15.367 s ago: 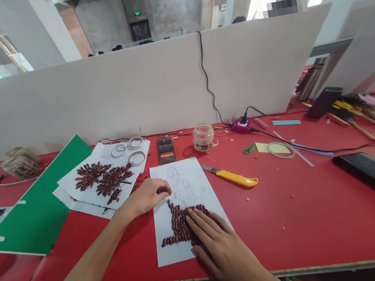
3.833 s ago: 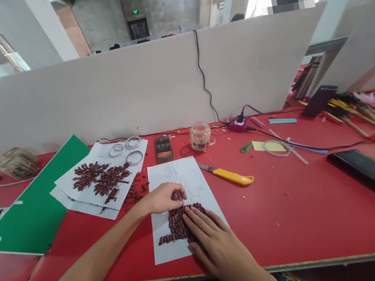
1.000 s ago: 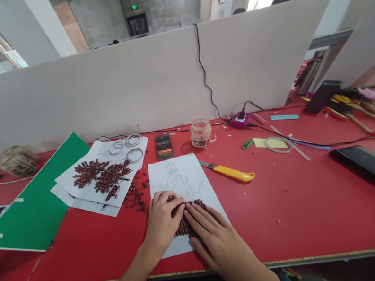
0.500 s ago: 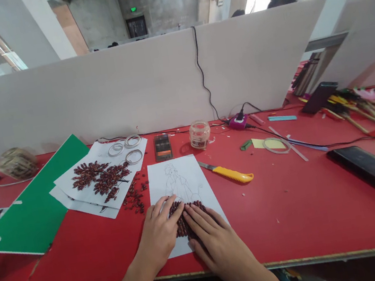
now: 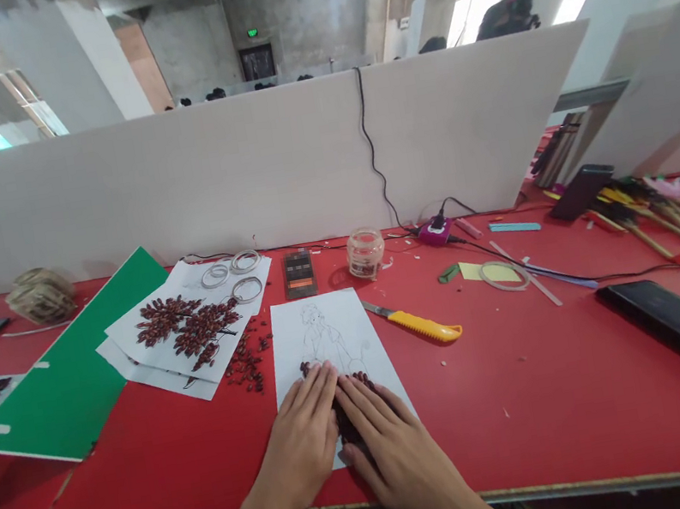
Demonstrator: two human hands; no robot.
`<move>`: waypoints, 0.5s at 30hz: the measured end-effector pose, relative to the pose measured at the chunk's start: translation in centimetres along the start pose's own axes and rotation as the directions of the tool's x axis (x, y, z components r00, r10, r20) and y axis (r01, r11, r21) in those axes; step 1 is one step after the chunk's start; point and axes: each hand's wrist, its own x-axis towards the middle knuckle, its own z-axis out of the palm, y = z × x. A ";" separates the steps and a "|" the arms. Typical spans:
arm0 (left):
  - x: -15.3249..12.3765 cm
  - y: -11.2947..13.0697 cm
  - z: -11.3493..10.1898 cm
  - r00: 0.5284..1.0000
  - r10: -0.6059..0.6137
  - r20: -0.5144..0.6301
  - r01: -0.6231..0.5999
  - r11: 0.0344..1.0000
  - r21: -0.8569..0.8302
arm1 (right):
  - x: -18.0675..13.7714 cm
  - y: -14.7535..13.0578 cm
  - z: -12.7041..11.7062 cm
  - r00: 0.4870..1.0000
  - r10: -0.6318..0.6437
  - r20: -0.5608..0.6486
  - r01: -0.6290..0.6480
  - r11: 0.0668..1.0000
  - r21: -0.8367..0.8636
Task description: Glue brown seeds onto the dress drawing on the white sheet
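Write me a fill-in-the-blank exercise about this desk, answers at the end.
1. The left hand and right hand rest over dark seeds on paper whose colour is ____.
2. The handle of the knife is ____.
3. Of the two hands, the knife lies nearer the ____ one.
4. The big board to the left is coloured ____.
Missing words: white; yellow; right; green.

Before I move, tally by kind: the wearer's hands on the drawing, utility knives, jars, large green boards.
Wearer's hands on the drawing: 2 (left hand, right hand)
Utility knife: 1
Jars: 2 (centre jar, far-left jar)
Large green board: 1
Total: 6
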 end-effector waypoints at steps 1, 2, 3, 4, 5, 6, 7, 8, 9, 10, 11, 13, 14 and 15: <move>-0.1 0.1 -0.1 1.000 0.002 0.010 -0.002 1.000 -0.009 | 0.0 0.0 0.1 1.000 0.005 -0.003 -0.005 1.000 -0.004; -0.2 0.1 -0.2 1.000 0.001 0.023 0.000 1.000 -0.015 | -0.1 0.0 0.1 1.000 0.010 -0.007 -0.010 1.000 -0.007; -0.2 0.2 -0.2 0.999 0.001 0.039 0.000 1.000 -0.017 | -0.1 0.0 0.2 1.000 0.012 -0.010 -0.012 1.000 -0.008; -0.2 0.2 -0.3 0.998 0.000 0.056 0.001 1.000 -0.016 | -0.1 -0.1 0.4 1.000 0.014 -0.013 -0.014 1.000 -0.010; -0.1 0.1 -0.4 0.998 -0.001 0.070 0.002 1.000 -0.014 | 0.0 -0.2 0.5 1.000 0.018 -0.014 -0.018 1.000 -0.015; 0.0 0.0 -0.4 0.997 -0.001 0.083 0.002 1.000 -0.012 | 0.1 -0.4 0.7 1.000 0.024 -0.017 -0.025 0.999 -0.022; 0.0 -0.2 -0.5 0.996 0.002 0.093 -0.001 1.000 -0.012 | 0.2 -0.6 0.9 0.999 0.033 -0.022 -0.033 0.999 -0.030; 0.1 -0.5 -0.5 0.995 0.009 0.100 -0.007 1.000 -0.014 | 0.3 -0.9 1.2 0.999 0.042 -0.028 -0.043 0.998 -0.038; 0.2 -0.8 -0.5 0.995 0.018 0.102 -0.017 1.000 -0.017 | 0.4 -1.2 1.5 0.998 0.053 -0.035 -0.055 0.997 -0.047; 0.2 -1.1 -0.6 0.994 0.031 0.102 -0.029 0.999 -0.020 | 0.5 -1.5 1.7 0.997 0.064 -0.039 -0.066 0.996 -0.053; 0.1 -1.4 -0.6 0.994 0.045 0.099 -0.043 0.999 -0.023 | 0.5 -1.7 1.9 0.997 0.070 -0.041 -0.073 0.996 -0.056; 0.0 -1.9 -0.7 0.994 0.067 0.086 -0.065 0.998 -0.024 | 0.7 -1.8 2.0 0.996 0.076 -0.037 -0.078 0.996 -0.045; -0.1 -2.1 -0.8 0.994 0.075 0.080 -0.073 0.997 -0.022 | 0.7 -1.8 1.7 0.997 0.071 -0.025 -0.072 0.997 -0.029; -0.1 -2.1 -0.9 0.994 0.077 0.073 -0.076 0.997 -0.020 | 0.7 -1.6 1.4 0.998 0.061 -0.008 -0.061 0.998 -0.005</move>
